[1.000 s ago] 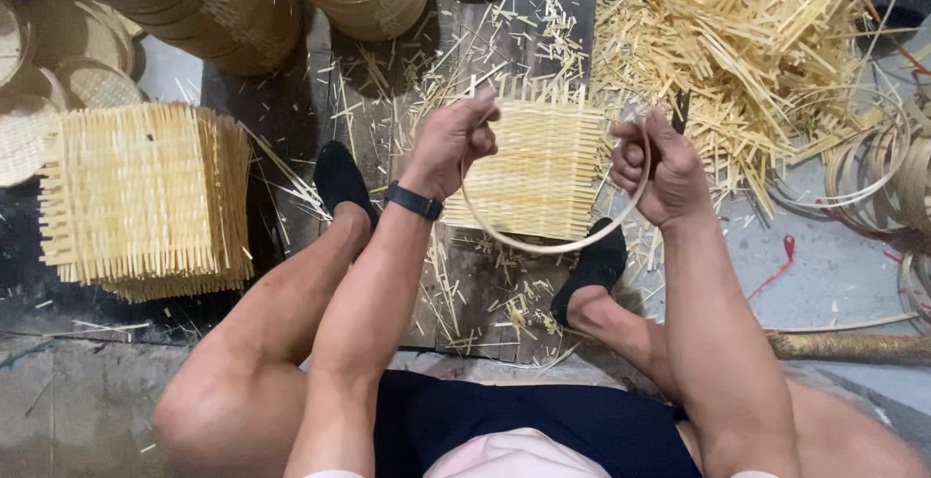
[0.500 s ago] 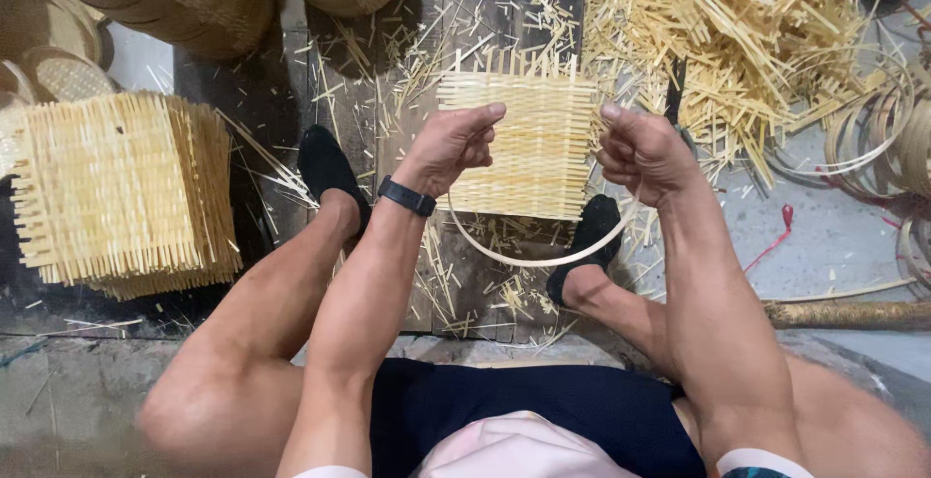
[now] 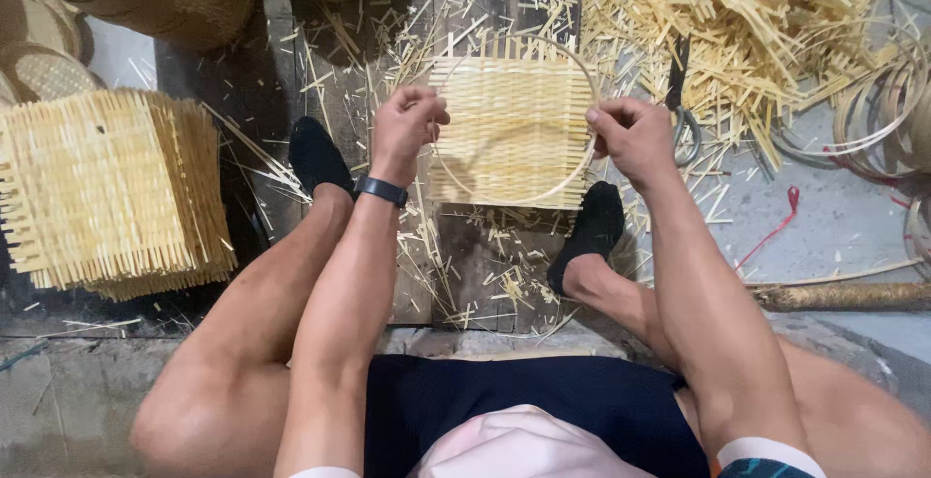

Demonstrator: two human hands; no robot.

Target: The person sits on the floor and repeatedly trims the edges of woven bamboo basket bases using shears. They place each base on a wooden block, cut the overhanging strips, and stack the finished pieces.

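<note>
A square pale woven bamboo mat (image 3: 512,129) with a thin round bamboo hoop (image 3: 579,163) laid over it is pinched at nine o'clock by the left hand (image 3: 407,129) and at three o'clock by the right hand (image 3: 630,139). Since a second ago, mat and hoop have been raised toward twelve o'clock above the dark wooden board (image 3: 485,265), the hoop now ringing the mat rather than hanging below it.

The thin hoop (image 3: 514,119) now lies over the woven bamboo mat (image 3: 514,129), ringing its face, where a second ago it hung below the mat's lower edge. The left hand (image 3: 407,129) and right hand (image 3: 630,139) now sit further apart, one at each side edge of the mat, no longer close against it.
</note>
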